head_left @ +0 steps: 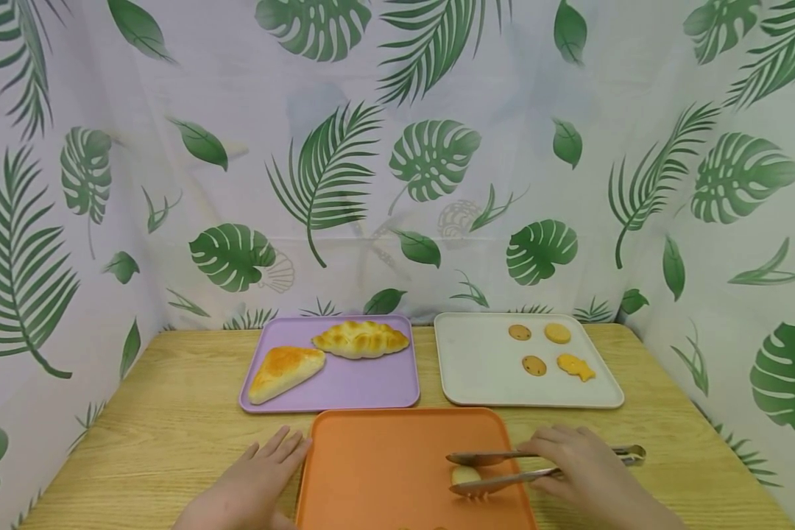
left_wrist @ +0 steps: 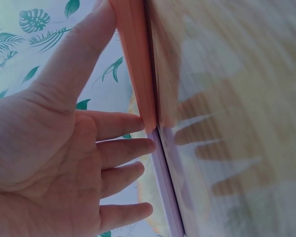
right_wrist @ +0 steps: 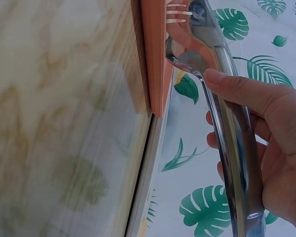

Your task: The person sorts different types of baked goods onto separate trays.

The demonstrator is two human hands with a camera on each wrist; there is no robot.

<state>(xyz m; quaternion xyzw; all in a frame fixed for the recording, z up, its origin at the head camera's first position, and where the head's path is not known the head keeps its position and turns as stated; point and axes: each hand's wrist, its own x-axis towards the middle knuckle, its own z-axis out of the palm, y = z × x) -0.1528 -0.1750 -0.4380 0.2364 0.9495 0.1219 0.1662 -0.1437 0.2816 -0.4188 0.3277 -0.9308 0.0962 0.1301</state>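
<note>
My right hand (head_left: 579,467) grips a pair of metal tongs (head_left: 503,482) around the middle, thumb on one arm and fingers on the other, also plain in the right wrist view. The tong tips reach over the orange tray (head_left: 371,471), on either side of a small round pale-yellow piece (head_left: 465,477); whether they squeeze it I cannot tell. With fingers straight, my left hand (head_left: 248,482) lies at the orange tray's left edge. In the left wrist view its thumb (left_wrist: 89,47) touches the tray rim.
Behind stands a purple tray (head_left: 371,386) with a triangular bread (head_left: 285,373) and a braided bread (head_left: 361,339). Right of it a white tray (head_left: 480,368) bears a round biscuit (head_left: 558,333), a fish-shaped biscuit (head_left: 575,366) and two speckled cookies (head_left: 534,366). Leaf-print cloth (head_left: 397,280) encloses the wooden table (head_left: 152,419).
</note>
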